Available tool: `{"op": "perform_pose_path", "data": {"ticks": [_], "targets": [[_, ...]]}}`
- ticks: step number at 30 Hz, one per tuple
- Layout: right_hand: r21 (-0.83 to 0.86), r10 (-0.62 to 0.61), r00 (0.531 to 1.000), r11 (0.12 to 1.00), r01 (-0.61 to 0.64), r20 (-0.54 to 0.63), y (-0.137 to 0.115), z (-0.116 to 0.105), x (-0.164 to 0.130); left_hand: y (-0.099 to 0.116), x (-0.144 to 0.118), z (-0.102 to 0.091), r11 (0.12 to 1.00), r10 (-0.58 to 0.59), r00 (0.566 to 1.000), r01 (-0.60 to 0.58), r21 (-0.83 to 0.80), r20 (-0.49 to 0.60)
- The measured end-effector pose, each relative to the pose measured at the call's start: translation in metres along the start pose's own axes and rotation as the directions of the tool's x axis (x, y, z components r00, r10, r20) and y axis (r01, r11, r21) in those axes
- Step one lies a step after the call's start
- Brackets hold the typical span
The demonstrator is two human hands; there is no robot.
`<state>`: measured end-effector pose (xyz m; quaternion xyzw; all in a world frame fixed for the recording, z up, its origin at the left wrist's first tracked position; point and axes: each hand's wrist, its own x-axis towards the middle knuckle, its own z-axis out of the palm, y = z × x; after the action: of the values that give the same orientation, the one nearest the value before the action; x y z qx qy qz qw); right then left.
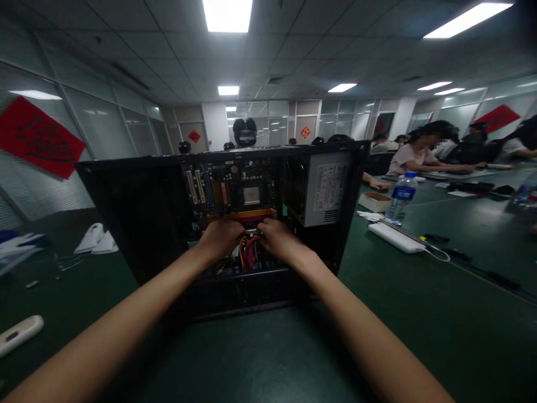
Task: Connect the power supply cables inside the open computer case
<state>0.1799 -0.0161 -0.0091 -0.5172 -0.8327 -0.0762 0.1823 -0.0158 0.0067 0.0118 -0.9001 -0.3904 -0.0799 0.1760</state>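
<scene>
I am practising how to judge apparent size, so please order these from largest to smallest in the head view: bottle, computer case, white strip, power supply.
1. Computer case
2. Power supply
3. Bottle and white strip: too alike to rank.

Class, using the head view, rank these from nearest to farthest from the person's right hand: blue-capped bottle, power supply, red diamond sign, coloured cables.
From the right hand:
1. Coloured cables: just to its left.
2. Power supply: upper right inside the computer case.
3. Blue-capped bottle: outside the case, to the right.
4. Red diamond sign: far background.
</scene>
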Motion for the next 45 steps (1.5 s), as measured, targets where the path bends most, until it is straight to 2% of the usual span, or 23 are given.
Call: {"op": "perform_pose_path", "data": {"ticks": [7,12,19,38,45], "targets": [[-0.013,-0.001,1.0,1.0,0.001,0.006,-0.003,0.0,-0.001,0.005,0.002,0.009,0.997,-0.081,0.995,0.081,-0.002,-0.059],[-0.012,-0.009,1.0,1.0,0.009,0.004,-0.003,0.002,-0.001,0.009,0.003,0.005,0.993,-0.102,0.995,0.103,0.051,-0.022],[-0.01,-0.019,1.0,1.0,0.019,0.0,-0.002,0.005,-0.001,0.016,0.002,-0.002,0.975,-0.219,0.975,0.221,0.031,-0.039],[-0.075,-0.042,0.999,0.996,0.044,0.026,-0.011,0.0,-0.002,0.018,0.002,0.004,0.982,-0.147,0.989,0.146,0.117,-0.007],[-0.254,-0.192,0.981,0.947,0.194,0.034,-0.001,-0.002,0.012,0.016,0.001,0.001,0.987,-0.14,0.99,0.14,0.079,-0.006]]}}
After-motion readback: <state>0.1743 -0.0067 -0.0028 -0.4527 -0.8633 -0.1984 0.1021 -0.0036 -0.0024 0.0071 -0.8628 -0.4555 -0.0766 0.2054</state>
